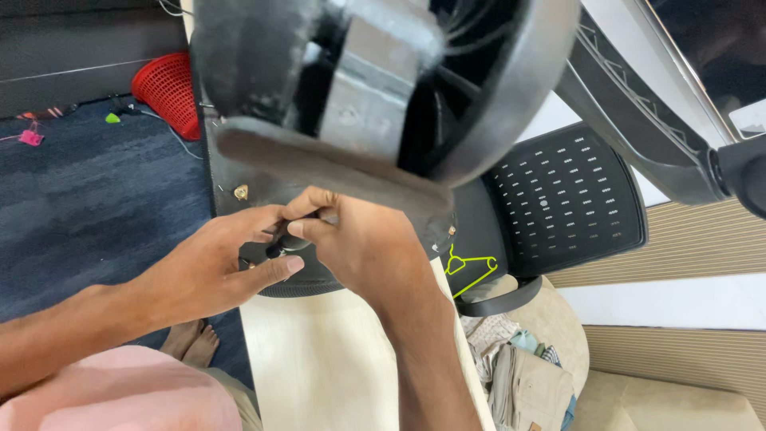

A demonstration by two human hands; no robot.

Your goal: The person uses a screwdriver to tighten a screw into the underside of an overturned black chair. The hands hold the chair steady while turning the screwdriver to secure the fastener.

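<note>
One upturned black chair base [383, 88] is seen closest, resting on the pale desk [327, 359]. One small dark knob [289, 239] is pinched by the fingers of the left hand [215, 267] and right hand [359, 239]. One brass bolt [240, 191] is seen nearby.

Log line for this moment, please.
left hand: steadies knob | right hand: pinches knob | chair: upturned on table

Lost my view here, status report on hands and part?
Left hand and right hand both pinching small black knob under overturned chair seat. Table edge below; nothing blocking.
</note>
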